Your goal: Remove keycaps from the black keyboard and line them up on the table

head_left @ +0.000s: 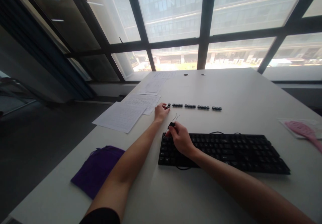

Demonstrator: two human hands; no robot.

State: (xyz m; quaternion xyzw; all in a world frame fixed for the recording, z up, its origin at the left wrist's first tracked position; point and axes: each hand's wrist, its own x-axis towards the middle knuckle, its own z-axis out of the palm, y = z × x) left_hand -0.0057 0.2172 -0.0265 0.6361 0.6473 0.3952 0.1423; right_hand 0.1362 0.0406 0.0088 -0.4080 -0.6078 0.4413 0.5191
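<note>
My left hand (161,112) is closed around a small black keycap (167,107) at the left end of a row of keycaps (190,106) on the white table. Between the thumb and fingers of my right hand (182,139) is a wire keycap puller (171,125) with a black body. Its thin wire prongs point up and away, with nothing visible between them. Beneath my right hand lies a black keyboard (226,152), whose upper left corner is partly hidden by that hand.
Printed sheets (120,116) lie along the table's left edge. A purple cloth pouch (98,170) is beside my left forearm. Far right, a pink hairbrush (300,128) rests on a clear packet. Tall windows (171,12) stand behind the table (226,90).
</note>
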